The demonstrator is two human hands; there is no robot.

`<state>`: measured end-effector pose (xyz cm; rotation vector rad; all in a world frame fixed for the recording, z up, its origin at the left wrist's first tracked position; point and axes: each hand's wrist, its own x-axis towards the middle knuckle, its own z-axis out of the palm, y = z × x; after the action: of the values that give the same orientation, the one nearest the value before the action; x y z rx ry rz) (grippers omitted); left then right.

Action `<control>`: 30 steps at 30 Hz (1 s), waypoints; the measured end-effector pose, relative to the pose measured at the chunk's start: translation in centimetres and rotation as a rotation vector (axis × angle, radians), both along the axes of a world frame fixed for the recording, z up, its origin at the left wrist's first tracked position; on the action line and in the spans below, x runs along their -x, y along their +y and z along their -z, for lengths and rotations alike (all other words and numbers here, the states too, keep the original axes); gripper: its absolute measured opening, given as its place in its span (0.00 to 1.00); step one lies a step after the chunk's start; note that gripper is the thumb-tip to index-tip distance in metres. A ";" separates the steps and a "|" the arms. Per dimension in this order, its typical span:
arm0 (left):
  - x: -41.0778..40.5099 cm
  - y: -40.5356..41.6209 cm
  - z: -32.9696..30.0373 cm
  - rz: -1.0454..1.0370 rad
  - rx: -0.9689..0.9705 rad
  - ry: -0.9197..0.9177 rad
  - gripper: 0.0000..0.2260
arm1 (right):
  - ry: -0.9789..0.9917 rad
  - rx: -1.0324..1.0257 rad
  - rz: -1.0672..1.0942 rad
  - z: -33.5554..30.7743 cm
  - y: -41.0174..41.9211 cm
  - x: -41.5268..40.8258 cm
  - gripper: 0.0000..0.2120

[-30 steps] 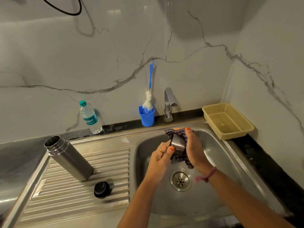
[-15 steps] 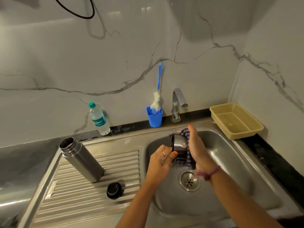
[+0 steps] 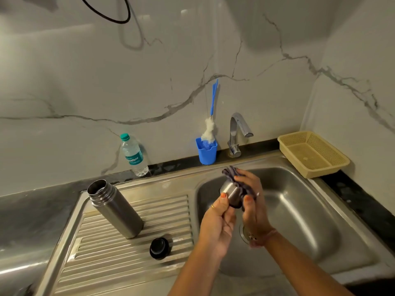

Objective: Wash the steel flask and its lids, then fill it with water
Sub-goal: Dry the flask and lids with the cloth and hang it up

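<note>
Scrubbing the steel cup lid over the sink: our left hand pinches it w/ thumb & fingers, right hand curls the checked cloth round it. Best to turn the lid and keep the grip firm; smooth steel is prob. slippery. Flask stands open on the ribbed drainboard, black plastic cap beside it.

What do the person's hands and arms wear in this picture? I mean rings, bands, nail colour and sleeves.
The left hand has orange nail polish and a thin gold ring on one finger. The right hand has orange nails too, a small ring, and a pink thread band around the wrist. Both forearms are bare; no sleeves show in the frame.
</note>
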<state>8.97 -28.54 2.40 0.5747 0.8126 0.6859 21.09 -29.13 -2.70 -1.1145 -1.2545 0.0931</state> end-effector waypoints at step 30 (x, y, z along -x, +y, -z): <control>2.9 4.1 -0.2 0.166 -0.250 0.048 0.08 | -0.740 0.102 0.092 -1.8 0.1 -0.5 0.22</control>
<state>6.03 -24.39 2.64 0.8773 0.7189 0.6266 21.56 -29.06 -0.89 -1.3493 -1.8591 -0.3608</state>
